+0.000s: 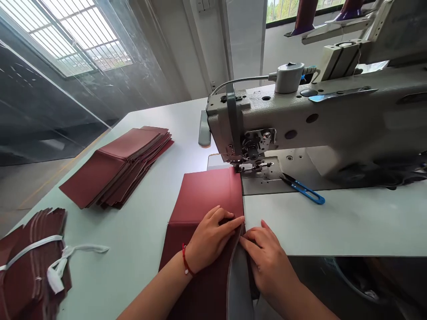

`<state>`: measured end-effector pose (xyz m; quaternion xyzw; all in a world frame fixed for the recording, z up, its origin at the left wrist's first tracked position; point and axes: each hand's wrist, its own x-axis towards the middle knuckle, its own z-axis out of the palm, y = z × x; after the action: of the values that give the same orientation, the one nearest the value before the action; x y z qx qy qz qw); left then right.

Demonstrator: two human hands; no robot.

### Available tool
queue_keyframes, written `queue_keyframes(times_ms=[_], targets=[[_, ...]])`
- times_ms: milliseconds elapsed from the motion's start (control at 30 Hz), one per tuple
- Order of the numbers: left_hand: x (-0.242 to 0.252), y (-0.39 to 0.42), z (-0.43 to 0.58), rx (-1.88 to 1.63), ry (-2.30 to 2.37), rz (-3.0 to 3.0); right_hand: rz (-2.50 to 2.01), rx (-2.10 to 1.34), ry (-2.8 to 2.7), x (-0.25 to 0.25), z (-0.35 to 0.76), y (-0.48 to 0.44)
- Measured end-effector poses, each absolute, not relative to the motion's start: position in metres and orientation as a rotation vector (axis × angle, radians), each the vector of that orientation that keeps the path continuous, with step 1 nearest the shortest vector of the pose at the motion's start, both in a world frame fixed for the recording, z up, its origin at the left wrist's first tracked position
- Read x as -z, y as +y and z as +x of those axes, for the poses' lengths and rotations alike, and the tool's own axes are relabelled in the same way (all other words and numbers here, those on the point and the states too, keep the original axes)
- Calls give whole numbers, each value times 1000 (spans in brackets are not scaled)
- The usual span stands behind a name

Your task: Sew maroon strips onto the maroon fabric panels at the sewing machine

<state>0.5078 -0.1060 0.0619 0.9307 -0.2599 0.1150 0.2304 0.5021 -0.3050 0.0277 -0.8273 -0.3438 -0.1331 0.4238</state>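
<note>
A dark red leather-like panel (208, 195) lies on the table, its far right corner under the presser foot of the sewing machine (253, 149). My left hand (211, 240) rests on the panel, fingers reaching to its right edge. At that same edge, my right hand (265, 258) pinches the layers between thumb and fingers. Below the hands the edge parts, and a grey underside (239, 284) shows between the layers. Blue thread snips (303, 189) lie to the right of the needle area, partly on the metal bed plate.
A stack of folded dark red pieces (123, 164) sits left of the machine. Nearer, another bundle (33, 266) is tied with a white strip (62, 262). Past the table's front edge at lower right is a round basket (350, 280). Thread cones (304, 18) stand above the machine.
</note>
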Motion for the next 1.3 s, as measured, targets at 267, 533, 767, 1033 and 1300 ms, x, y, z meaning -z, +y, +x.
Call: queue_keyframes(times_ms=[267,533,767,1033,1300], targets=[[-57,-106,508,-333,-729,2572,-2105,462,-925,-28,507,-309],[-63,-99,505,-186,-584,2474,-2084,457,-909,-37,505,-300],[-60,-111,500,-191,-543,2504,-2138,532,-970,-29,504,-304],[-64,-111,501,-244,-588,2562,-2158,555,-969,-30,504,-305],[-60,-107,507,-287,-760,2623,-2165,505,-1000,-30,507,-307]])
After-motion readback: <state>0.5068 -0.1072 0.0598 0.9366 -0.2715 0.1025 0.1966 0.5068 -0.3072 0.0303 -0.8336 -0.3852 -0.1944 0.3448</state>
